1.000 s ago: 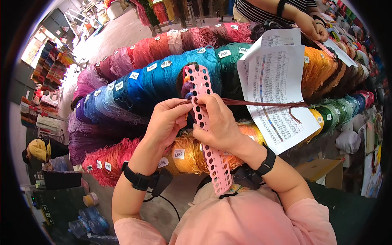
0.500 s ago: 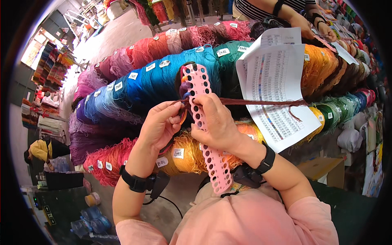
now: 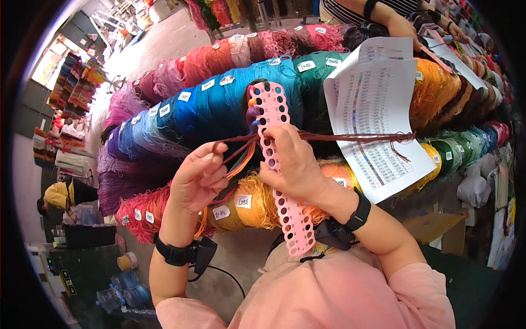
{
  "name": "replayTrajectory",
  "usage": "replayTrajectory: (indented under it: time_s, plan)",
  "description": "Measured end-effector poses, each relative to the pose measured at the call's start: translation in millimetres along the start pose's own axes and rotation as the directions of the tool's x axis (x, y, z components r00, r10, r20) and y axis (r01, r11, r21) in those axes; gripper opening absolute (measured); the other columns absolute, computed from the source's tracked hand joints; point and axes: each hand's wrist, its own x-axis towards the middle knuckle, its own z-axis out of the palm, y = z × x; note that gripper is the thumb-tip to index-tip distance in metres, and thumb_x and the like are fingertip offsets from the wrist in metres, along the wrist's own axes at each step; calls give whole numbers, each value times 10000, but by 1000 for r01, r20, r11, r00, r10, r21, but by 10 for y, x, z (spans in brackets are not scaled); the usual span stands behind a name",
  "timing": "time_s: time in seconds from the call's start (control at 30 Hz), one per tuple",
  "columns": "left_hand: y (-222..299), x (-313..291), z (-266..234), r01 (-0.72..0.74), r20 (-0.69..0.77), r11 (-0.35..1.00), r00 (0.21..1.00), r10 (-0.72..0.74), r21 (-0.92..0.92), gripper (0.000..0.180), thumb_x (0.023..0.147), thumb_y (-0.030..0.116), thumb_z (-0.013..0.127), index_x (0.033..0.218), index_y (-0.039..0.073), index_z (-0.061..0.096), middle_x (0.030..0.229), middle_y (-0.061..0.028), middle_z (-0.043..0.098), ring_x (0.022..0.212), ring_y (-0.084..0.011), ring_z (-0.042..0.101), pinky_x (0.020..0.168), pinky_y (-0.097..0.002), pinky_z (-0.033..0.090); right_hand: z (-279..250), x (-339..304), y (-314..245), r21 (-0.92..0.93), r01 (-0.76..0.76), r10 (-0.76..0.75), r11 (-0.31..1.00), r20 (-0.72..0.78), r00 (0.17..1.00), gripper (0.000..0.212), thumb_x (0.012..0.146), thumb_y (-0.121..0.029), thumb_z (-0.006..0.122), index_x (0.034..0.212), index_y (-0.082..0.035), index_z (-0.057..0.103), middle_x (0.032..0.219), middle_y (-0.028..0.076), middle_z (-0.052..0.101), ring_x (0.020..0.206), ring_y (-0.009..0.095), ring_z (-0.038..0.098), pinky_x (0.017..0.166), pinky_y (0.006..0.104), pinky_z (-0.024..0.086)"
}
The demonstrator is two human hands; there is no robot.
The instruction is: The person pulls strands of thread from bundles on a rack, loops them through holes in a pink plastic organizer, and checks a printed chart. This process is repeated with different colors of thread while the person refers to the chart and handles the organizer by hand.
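Note:
My right hand [image 3: 296, 164] grips a long pink thread card [image 3: 295, 225] punched with rows of holes along both edges. Dark brown thread [image 3: 350, 137] stretches sideways across the card at that hand, its loose ends lying over the paper sheets to the right. To the left of the card, my left hand [image 3: 200, 178] pinches the other end of this thread between thumb and fingertips. Orange, purple and other coloured threads [image 3: 253, 112] hang from holes on the card's left edge, and some trail down between my hands. My right fingers hide the hole at the brown thread.
Long rows of labelled thread bundles, such as the blue ones [image 3: 205, 107] and yellow ones [image 3: 246, 208], lie beneath my hands. Printed sheets [image 3: 375, 131] rest on them at the right. Another person's arm [image 3: 402, 30] reaches in at the far right. A cardboard box [image 3: 446, 233] stands lower right.
My left hand has moved left and down, away from the card, with the brown thread now spanning the gap. My right hand keeps its grip on the card. The view has shifted slightly.

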Motion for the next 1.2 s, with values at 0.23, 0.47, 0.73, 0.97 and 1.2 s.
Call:
replayTrajectory:
  time_s: [0.23, 0.47, 0.73, 0.97, 1.2]
  plan:
    - [-77, 86, 183, -33, 108, 999, 994, 29, 35, 335, 829, 95, 366, 1150, 4, 402, 546, -21, 483, 348, -33, 333, 352, -160, 273, 25, -33, 17, 36, 10, -9, 999, -47, 999, 412, 635, -52, 545, 1006, -17, 369, 867, 147, 436, 713, 323, 483, 586, 380, 408]
    - [-239, 289, 345, 27, -113, 322, 962, 250, 946, 104, 791, 107, 474, 809, 30, 541, 604, -27, 529, 469, -67, 509, 412, -160, 392, 85, -58, 19, 28, -26, 27, 999, -50, 998, 370, 655, -77, 544, 990, -14, 401, 840, 133, 437, 650, 295, 500, 524, 364, 411]
    - [969, -1326, -392, -55, -498, 888, 811, 307, 457, 132, 852, 185, 428, 843, 68, 489, 589, 35, 403, 407, -18, 330, 355, -138, 282, 126, -38, 27, -299, 56, -50, 953, 26, 998, 489, 559, -113, 561, 1010, 11, 421, 845, 114, 414, 754, 254, 425, 646, 346, 326]
    - [1522, -2396, -1027, -338, -433, 787, 690, 580, 516, 279, 859, 172, 409, 1109, 49, 408, 650, 4, 460, 437, -11, 370, 381, -132, 285, 167, -48, -37, -168, 114, -104, 979, 68, 992, 446, 560, -117, 563, 975, -16, 434, 811, 93, 406, 728, 241, 419, 613, 338, 323]
    - [533, -944, 242, 221, -317, 234, 760, 567, 947, 184, 807, 69, 475, 961, -14, 534, 748, -69, 587, 526, -65, 509, 492, -170, 401, -33, -137, -137, -43, 53, -50, 998, 66, 997, 580, 583, -153, 635, 1081, -11, 375, 1064, 172, 362, 959, 328, 389, 795, 395, 334]
